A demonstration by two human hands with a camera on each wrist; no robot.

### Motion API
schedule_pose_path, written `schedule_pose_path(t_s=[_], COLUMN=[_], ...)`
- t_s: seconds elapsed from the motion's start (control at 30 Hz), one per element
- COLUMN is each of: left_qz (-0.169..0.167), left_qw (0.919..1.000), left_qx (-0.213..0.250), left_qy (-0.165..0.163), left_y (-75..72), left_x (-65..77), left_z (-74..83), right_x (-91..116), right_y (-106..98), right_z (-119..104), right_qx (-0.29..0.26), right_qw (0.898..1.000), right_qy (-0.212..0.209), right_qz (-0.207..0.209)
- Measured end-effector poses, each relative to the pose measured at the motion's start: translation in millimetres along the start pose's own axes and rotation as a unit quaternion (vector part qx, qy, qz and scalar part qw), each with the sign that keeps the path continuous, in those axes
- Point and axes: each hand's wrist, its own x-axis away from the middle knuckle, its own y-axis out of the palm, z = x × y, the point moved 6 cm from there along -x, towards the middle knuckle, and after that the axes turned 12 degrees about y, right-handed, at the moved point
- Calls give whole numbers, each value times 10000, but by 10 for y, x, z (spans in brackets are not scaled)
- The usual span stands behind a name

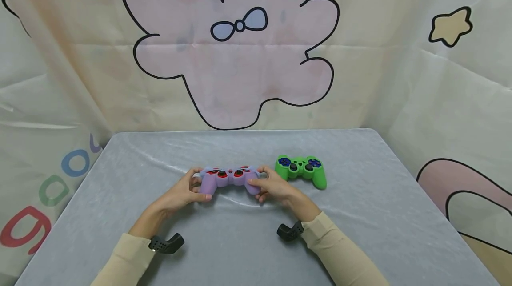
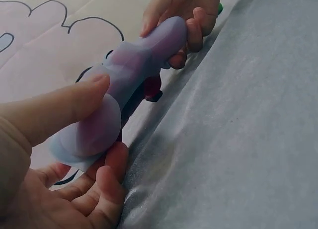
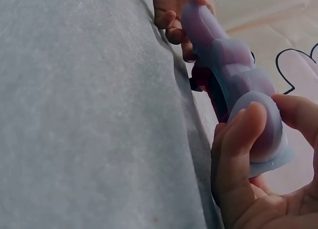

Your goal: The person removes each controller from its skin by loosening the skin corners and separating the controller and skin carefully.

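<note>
Between my two hands is a game controller in a translucent purple silicone cover (image 1: 230, 179), its sticks and red-marked buttons facing up in the head view. My left hand (image 1: 182, 192) grips its left handle, thumb on one side and fingers on the other. The right handle is pinched by my right hand (image 1: 278, 187), thumb on top. Both wrist views show the purple cover (image 2: 131, 65) from the handle end, with dark and red parts of the controller (image 3: 216, 92) showing at its open face. Just right of my right hand lies a green-covered game controller (image 1: 319, 176).
A grey cloth-covered table (image 1: 228, 250) lies under everything. Behind it hangs a cream curtain (image 1: 360, 86) with a cartoon bear print, reaching round both sides. A black wrist camera (image 1: 167, 244) sits on my left wrist, another camera (image 1: 290, 231) on my right.
</note>
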Motion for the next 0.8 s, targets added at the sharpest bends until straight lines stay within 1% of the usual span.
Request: schedule_pose_path(t_s=[0.13, 0.23, 0.33, 0.43, 0.57, 0.67, 0.8], left_qz=[17, 52, 55, 71, 192, 313, 477], left_qw=[9999, 9993, 9975, 9960, 9952, 9951, 9948], left_qx=[101, 347, 634, 787, 756, 604, 363], left_qy=[70, 150, 309, 426, 584, 720, 822], left_y=[-16, -26, -26, -25, -38, -46, -40], left_x=[-10, -17, -29, -42, -60, -67, -62], left_z=[-27, -41, -46, -50, -45, -36, -24], right_x=[-17, -22, -21, -18, -21, -26, -29], right_y=[9, 21, 33, 34, 29, 34, 55], right_z=[18, 28, 33, 39, 49, 49, 42], right_qx=[-91, -74, -67, -58, -31, -102, -237], right_qw=[9999, 9998, 9995, 9993, 9988, 9981, 9966], right_qy=[9, 50, 111, 156, 178, 138, 44], right_qz=[-123, -198, -273, -345, -461, -599, -783])
